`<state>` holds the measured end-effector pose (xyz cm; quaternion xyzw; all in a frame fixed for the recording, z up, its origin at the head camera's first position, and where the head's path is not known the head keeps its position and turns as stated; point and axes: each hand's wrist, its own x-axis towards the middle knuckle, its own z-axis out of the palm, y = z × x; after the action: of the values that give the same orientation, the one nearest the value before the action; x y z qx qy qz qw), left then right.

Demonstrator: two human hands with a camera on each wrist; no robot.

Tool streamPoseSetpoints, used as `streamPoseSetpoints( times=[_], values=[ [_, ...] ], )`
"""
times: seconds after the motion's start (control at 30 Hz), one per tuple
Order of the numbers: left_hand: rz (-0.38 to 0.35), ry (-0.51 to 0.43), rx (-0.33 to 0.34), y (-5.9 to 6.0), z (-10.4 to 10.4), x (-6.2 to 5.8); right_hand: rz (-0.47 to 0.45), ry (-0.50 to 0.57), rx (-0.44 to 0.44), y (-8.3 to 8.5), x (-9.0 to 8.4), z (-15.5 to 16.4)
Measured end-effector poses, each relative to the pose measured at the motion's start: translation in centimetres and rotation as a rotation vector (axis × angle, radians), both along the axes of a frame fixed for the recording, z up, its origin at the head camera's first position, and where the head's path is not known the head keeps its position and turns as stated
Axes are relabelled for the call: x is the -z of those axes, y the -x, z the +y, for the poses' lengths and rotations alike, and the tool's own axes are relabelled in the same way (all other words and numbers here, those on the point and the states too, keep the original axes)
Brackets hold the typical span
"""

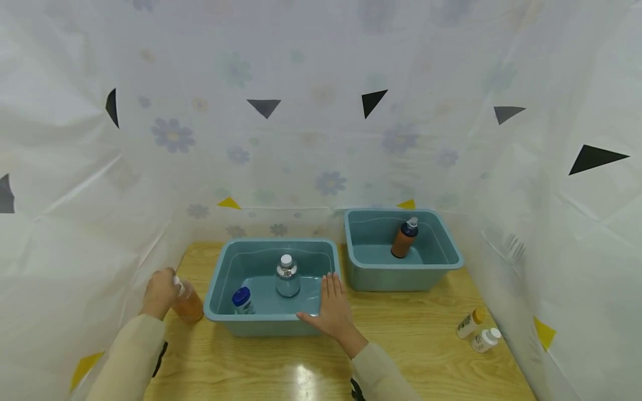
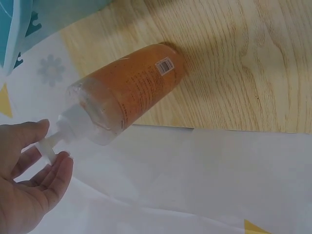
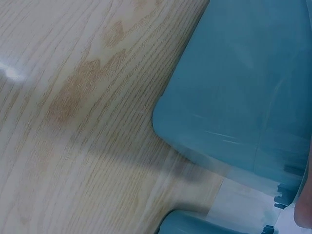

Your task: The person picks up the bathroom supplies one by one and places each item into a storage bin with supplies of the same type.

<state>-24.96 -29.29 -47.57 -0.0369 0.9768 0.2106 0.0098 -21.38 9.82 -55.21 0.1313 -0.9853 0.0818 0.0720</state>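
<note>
Left hand pinching one orange bottle's pump, two bins nearby.

Wooden tabletop: two teal tubs are set side by side, orange pump bottle at left, two sm. bottles laid at right.

The orange bottle bears a barcode label, its print unreadable.

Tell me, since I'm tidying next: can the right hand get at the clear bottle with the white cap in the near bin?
Probably yes. The right hand rests flat on the near bin rim, the clear bottle stands just beside it, and nothing lies between.
</note>
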Motion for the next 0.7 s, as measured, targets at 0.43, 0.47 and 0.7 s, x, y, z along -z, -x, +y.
streamPoseSetpoints(
  times=[0.43,0.47,0.7],
  values=[
    [0.028,0.017,0.060,-0.85,-0.21,0.09,-0.001,-0.038,-0.013,-0.16,-0.24,-0.11],
    [0.032,0.020,0.064,-0.85,-0.14,0.08,-0.001,-0.042,-0.013,-0.17,-0.26,-0.09],
    [0.086,0.021,0.091,-0.55,0.56,0.08,-0.014,-0.022,-0.014,-0.18,-0.58,-0.03]
  ],
)
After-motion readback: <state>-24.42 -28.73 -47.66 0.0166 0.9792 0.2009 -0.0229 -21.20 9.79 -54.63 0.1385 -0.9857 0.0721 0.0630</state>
